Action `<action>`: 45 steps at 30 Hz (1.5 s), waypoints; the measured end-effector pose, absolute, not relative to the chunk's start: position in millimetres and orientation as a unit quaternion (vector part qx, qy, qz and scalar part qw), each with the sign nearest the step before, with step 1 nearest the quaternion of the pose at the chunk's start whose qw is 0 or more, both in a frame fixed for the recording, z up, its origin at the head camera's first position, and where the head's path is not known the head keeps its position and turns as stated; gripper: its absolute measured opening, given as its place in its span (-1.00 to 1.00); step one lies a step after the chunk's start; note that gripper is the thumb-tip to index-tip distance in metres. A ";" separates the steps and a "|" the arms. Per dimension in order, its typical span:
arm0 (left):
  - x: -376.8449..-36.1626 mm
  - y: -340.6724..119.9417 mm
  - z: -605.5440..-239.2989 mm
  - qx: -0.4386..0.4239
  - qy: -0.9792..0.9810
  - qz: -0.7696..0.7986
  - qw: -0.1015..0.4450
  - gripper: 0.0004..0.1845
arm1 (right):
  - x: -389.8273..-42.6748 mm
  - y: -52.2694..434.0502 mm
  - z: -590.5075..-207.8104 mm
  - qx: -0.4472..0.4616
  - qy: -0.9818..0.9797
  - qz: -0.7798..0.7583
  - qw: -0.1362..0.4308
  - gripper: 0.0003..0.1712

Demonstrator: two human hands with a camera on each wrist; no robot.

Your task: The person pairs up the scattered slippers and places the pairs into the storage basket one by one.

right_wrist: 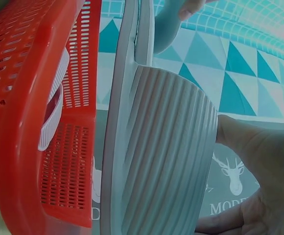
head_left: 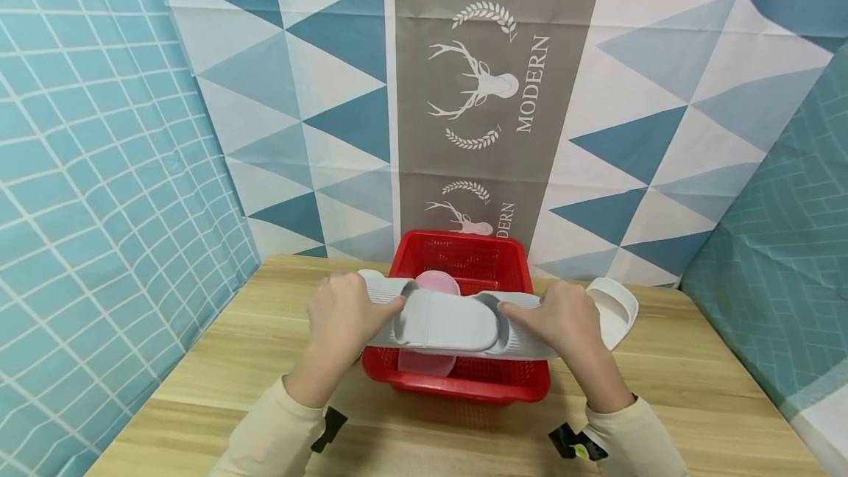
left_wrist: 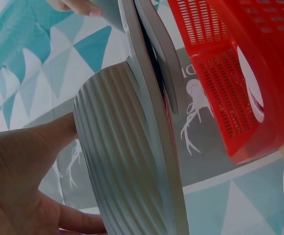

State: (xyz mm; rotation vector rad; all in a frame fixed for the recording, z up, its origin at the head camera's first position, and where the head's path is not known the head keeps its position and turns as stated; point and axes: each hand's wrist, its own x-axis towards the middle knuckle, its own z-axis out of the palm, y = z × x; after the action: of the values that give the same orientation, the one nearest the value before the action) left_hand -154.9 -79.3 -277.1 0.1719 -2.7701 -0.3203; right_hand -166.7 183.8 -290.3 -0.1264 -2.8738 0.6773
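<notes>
Both hands hold a pair of grey slippers (head_left: 450,322) pressed together, just above the red basket (head_left: 464,381) that stands midway along the table (head_left: 695,403). The left hand (head_left: 341,315) curls its fingers around one end, thumb (head_left: 391,306) lying on top — the right hand (head_left: 563,319) grips the other end the same way. Pink slippers (head_left: 437,282) lie inside the basket. A white slipper (head_left: 612,308) rests beside the basket, toward the table's far right edge.

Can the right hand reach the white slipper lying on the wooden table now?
Probably not yet: the right hand grips the pair of grey ribbed slippers over the red plastic basket. The white slipper lies close, unobstructed.
</notes>
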 end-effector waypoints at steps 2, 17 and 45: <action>-154.7 -77.6 -277.8 0.060 -0.976 -0.112 0.179 -0.44 | -166.5 183.0 -290.1 -0.041 -0.968 0.230 0.092 -0.45; -150.9 -65.1 -278.8 0.056 -0.972 -0.088 0.211 -0.34 | -166.8 178.6 -289.3 -0.041 -0.968 0.230 0.092 -0.45; -153.6 -46.8 -285.6 0.023 -0.972 -0.067 0.223 -0.39 | -169.2 171.6 -292.4 -0.038 -0.962 0.254 0.092 -0.41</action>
State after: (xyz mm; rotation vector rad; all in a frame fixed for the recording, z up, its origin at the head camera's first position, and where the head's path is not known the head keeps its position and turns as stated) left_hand -153.6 -46.8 -285.6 0.0643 -2.6849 -0.1861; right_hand -169.2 171.6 -292.4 -0.1116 -2.8573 0.7548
